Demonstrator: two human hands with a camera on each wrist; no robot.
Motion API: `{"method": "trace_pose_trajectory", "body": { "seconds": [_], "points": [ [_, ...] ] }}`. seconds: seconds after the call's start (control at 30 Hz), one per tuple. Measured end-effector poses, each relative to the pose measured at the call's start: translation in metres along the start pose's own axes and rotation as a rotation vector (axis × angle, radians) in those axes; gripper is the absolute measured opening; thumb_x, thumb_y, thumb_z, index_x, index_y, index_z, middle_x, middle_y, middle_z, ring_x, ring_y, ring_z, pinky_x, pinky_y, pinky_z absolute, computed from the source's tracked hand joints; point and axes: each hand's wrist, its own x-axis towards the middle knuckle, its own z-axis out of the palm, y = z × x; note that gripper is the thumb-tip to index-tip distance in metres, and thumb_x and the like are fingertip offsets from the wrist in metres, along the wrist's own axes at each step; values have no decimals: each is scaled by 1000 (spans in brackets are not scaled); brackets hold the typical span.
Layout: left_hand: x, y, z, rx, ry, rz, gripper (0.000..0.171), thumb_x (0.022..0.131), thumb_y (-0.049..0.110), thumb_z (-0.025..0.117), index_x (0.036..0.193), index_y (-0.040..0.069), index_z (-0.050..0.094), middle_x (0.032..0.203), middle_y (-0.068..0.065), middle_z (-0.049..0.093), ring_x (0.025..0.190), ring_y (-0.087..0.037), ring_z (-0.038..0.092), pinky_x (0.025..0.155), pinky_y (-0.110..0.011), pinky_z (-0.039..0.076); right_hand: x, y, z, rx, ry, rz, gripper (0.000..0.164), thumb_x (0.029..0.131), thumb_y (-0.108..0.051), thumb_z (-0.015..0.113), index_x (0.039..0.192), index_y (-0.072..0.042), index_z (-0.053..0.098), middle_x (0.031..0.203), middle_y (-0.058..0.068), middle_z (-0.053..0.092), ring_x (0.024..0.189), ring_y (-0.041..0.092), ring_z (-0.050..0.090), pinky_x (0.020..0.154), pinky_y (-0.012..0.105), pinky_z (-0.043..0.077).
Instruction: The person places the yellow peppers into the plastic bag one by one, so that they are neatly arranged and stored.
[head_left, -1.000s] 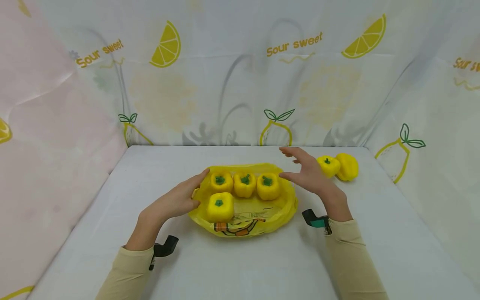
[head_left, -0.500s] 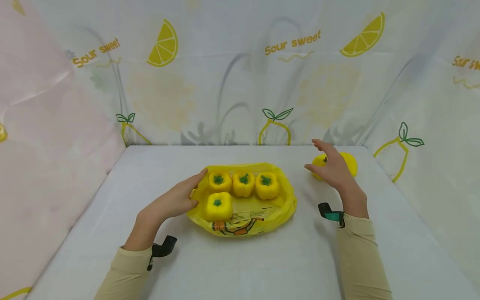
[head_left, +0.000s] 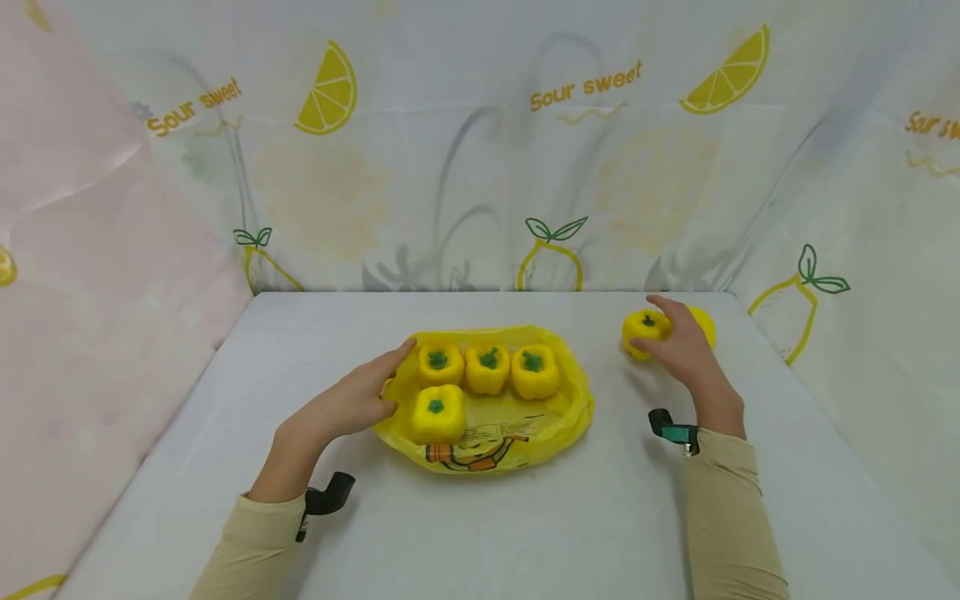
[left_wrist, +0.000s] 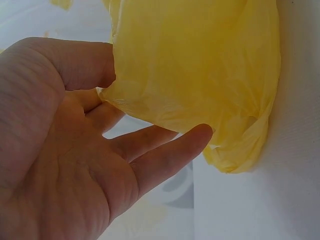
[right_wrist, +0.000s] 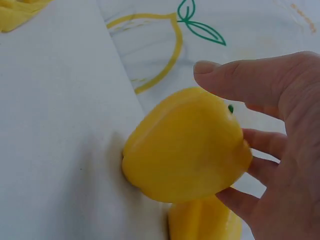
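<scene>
In the head view my left hand (head_left: 348, 404) is at the left side of a yellow plastic bag (head_left: 558, 437). Thumb and fingers are spread apart at its rim. The left wrist view has the thumb tip hidden behind the bag's edge (left_wrist: 200, 65) and the little fingertip against its outside. Several yellow bell peppers with green stems stand in the bag, one pepper (head_left: 438, 415) at the front left. At the back right, my right hand (head_left: 686, 346) is spread around another bell pepper (right_wrist: 187, 150). Its thumb hovers above the pepper; its fingers reach behind.
A further yellow bell pepper (head_left: 705, 323) lies directly behind that one, partly hidden by my right hand. The white tabletop (head_left: 525, 533) ends at a lemon-print cloth wall (head_left: 450, 192), with similar cloth at both sides.
My right hand has moved from beside the bag's right rim over to the back-right peppers and lowered around the nearer one. My left hand has stayed at the bag.
</scene>
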Motion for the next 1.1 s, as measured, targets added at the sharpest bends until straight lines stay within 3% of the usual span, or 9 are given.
{"method": "trace_pose_trajectory", "body": {
  "seconds": [0.2,0.6,1.1],
  "points": [
    [1,0,1,-9,-4,-3,88,87,-1,55,161,18,11,167,-8,21,147,-36,34,120,-57,27,4,12,14,-6,-55,54,80,89,-27,70,156,-10,29,156,25,31,139,44,32,116,64,26],
    [2,-1,2,9,3,-6,87,89,0,55,161,20,11,166,-8,22,145,-37,37,119,-57,30,3,13,16,26,-47,77,82,87,-30,72,155,-9,31,156,23,33,137,42,34,115,64,28],
    [1,-3,3,4,6,-1,87,88,-1,54,161,19,12,166,-9,22,146,-36,36,120,-58,28,-2,-24,8,38,-74,-1,82,85,-43,75,153,-20,36,159,16,34,136,39,37,115,62,30]
  ]
}}
